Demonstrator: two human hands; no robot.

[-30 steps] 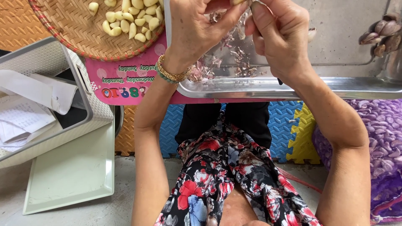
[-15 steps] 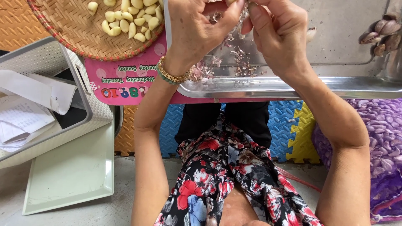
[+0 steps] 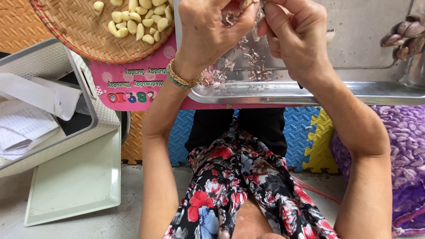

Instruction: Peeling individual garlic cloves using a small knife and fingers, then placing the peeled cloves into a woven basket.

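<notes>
Head view: garlic clove [image 3: 246,3] is pinched between left hand [image 3: 212,31] and right hand [image 3: 296,35] above steel tray [image 3: 283,93], so skins [image 3: 252,66] are caught; peeled cloves [image 3: 137,20] kept separate in woven basket [image 3: 75,35].

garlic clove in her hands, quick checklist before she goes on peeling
1. Clove gripped by both the left hand and right hand: ok.
2. Hands over the steel tray so skins land inside: ok.
3. Loose skins staying in the tray: ok.
4. Woven basket of peeled cloves near the left hand: ok.
5. Unpeeled cloves waiting at the right: ok.
6. Clove fully peeled: cannot tell, cut off by the frame edge.
</notes>
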